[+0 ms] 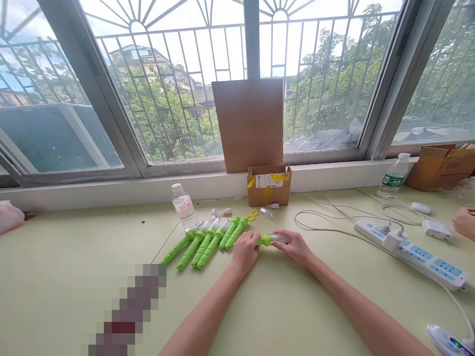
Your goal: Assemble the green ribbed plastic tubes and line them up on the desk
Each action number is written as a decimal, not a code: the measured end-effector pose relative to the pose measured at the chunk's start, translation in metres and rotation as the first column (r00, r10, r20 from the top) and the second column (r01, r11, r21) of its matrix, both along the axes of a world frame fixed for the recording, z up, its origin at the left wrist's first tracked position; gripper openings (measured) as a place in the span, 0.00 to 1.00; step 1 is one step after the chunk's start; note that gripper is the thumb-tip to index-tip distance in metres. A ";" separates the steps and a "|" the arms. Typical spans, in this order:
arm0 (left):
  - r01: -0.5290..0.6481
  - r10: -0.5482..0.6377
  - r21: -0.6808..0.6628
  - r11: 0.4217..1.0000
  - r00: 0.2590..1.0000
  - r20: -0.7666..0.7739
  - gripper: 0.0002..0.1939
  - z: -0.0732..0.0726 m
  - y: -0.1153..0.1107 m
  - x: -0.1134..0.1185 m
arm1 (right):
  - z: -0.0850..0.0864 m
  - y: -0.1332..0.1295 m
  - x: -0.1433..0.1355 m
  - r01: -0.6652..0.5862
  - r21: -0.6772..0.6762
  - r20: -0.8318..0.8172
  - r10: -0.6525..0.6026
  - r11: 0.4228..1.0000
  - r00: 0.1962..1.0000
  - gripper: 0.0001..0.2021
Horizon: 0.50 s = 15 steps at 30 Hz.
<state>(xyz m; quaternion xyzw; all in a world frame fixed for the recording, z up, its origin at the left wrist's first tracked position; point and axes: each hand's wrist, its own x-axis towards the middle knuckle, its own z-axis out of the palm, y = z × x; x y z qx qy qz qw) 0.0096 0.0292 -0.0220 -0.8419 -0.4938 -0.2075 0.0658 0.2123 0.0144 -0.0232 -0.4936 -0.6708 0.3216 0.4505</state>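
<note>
My left hand (246, 249) is closed around the green end of a toy wand (264, 240), which lies almost level. My right hand (295, 244) grips the clear, rounded cover at its other end. A yellow band shows between the two hands. To the left lies a row of similar green wands (208, 244), several with clear covers. Two green handles (236, 232) nearer my left hand show no clear cover. Beyond them are a yellow double-ring piece (252, 215) and a loose clear cover (267, 212) on its side.
An open cardboard box (269, 193) stands by the window ledge. A water bottle (184, 206) is at left, another (394, 175) at right. A power strip (411, 254) with cables lies right. Another person's hand (463, 222) shows at the right edge. Blurred squares (129, 306) cover something lower left.
</note>
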 end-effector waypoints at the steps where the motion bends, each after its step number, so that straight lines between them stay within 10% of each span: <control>1: 0.009 -0.009 0.002 1.000 1.000 0.013 0.12 0.000 0.000 0.000 | 0.000 0.000 0.000 -0.001 0.001 -0.001 0.001 1.000 1.000 0.20; 15: 0.095 -0.096 0.086 0.992 0.995 0.007 0.10 0.000 0.000 -0.001 | 0.002 0.002 0.001 0.000 -0.033 0.044 0.001 0.999 0.999 0.18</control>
